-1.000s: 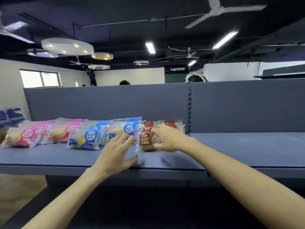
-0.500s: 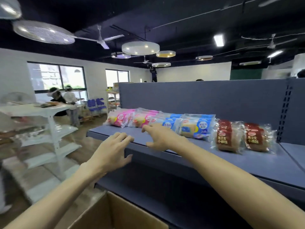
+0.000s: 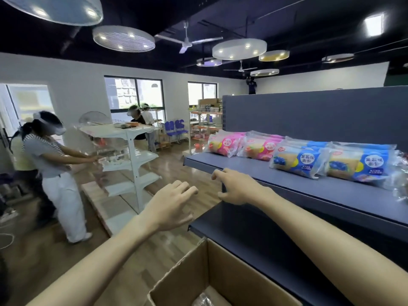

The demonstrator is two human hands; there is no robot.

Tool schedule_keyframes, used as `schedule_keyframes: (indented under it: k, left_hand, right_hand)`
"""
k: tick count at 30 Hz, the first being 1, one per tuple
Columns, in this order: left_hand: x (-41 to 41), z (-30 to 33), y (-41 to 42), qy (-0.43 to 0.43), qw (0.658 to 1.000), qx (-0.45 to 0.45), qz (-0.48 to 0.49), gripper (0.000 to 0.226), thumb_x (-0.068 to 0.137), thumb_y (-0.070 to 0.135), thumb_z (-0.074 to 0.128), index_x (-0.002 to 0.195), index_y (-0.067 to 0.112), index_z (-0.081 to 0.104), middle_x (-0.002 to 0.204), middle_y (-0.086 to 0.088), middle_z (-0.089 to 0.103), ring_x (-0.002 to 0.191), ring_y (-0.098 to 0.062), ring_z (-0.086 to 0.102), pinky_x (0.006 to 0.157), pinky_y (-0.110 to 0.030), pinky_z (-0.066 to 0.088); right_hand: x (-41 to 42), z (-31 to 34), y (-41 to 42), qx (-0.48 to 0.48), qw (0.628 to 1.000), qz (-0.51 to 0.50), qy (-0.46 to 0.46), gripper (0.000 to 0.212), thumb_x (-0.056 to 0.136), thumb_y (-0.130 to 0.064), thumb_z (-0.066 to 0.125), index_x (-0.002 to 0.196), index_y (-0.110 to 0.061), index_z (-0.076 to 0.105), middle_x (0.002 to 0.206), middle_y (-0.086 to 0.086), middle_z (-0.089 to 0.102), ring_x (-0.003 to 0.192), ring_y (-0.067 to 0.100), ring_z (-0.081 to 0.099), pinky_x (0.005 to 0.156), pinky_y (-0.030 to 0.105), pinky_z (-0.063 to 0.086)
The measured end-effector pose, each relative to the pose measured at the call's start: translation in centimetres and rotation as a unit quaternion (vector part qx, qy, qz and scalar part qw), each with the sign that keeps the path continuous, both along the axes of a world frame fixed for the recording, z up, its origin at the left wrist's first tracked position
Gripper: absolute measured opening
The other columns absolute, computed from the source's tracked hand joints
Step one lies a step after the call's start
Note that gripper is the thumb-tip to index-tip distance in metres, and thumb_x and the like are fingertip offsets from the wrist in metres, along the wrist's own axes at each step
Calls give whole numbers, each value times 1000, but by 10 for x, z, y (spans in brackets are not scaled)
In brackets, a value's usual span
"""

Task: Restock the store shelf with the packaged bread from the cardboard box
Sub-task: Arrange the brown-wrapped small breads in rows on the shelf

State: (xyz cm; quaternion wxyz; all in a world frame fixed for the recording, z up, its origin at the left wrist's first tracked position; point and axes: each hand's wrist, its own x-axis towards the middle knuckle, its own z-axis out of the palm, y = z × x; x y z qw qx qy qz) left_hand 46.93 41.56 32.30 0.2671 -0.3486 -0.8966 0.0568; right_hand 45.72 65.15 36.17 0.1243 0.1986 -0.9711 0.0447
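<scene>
Two pink packs (image 3: 224, 145), two blue packs (image 3: 295, 161) (front row), left hand (image 3: 170, 205) and right hand (image 3: 237, 187) fingers loosely spread, empty.

One head-worn view looks forward and slightly down, close over the cardboard box (image 3: 212, 277), with the store shelf (image 3: 309, 191) running off to the right

The cardboard box (image 3: 220, 277) is cut off by the bottom edge, its contents mostly out of sight. At the right edge, a clear-wrapped packet (image 3: 400, 177) on the shelf (image 3: 287, 186) is cropped and unreadable.
</scene>
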Motion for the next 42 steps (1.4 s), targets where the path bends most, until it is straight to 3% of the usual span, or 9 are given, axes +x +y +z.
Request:
schedule_keyframes:
  k: [6,11,15,18,23,29,33,36,42]
  left_hand:
    - [-4,-88,8,-76,997,-14,-32,49,78,46,48,117,17,53,102,-1,56,90,-23,53,74,-36,50]
    - [24,-205,35,-207,977,47,-22,45,76,39,59,115,19,55,96,2,55,89,-21,51,74,-35,50]
    - [45,-282,54,-256,965,-57,-18,57,59,39,77,107,18,55,89,-1,55,77,-22,54,60,-32,47]
    - [42,-307,57,-266,960,-84,-7,64,53,43,81,108,18,59,90,-1,59,76,-22,57,63,-30,49]
    - [20,-318,56,-289,954,-69,46,60,51,37,84,102,16,61,84,-1,58,70,-23,57,51,-30,46]
    - [9,-331,49,-384,909,-69,143,55,87,37,63,134,15,44,119,-5,52,108,-27,51,80,-38,46]
    - [6,-359,47,-506,837,-122,169,67,81,34,70,138,19,38,137,-7,47,118,-30,52,89,-38,47]
    - [-1,-364,48,-579,783,-118,196,86,70,32,80,142,22,34,136,-6,49,123,-30,50,97,-35,46]
    - [-18,-378,40,-590,752,-100,277,87,68,35,85,139,17,39,141,-11,40,128,-31,45,109,-36,39]
  right_hand:
    - [13,-110,11,-43,994,-41,-97,45,92,-37,61,132,-28,43,120,1,52,103,25,59,84,45,53]
    - [46,-211,31,-81,972,-100,-195,44,89,-31,61,129,-25,45,120,2,52,107,25,57,86,40,50]
    - [63,-270,41,-74,959,-112,-250,51,88,-32,63,134,-23,45,127,5,52,112,27,57,90,39,50]
    - [66,-299,45,-74,950,-110,-283,48,88,-33,63,131,-25,43,123,5,51,107,29,58,88,40,50]
    - [57,-334,49,-69,938,-93,-326,53,87,-31,63,134,-22,41,123,7,49,107,32,58,87,40,50]
    - [32,-361,48,-64,924,-70,-370,57,89,-32,65,140,-24,40,127,6,49,108,28,57,81,33,43]
    - [17,-377,47,-51,912,-55,-403,62,90,-32,65,145,-23,37,135,8,47,116,29,55,88,36,45]
    - [18,-395,44,-21,905,-40,-424,61,91,-29,64,145,-23,38,141,8,45,121,29,53,90,35,45]
    - [18,-422,37,-14,895,-40,-445,51,93,-23,56,142,-22,42,138,9,45,117,30,53,93,39,44]
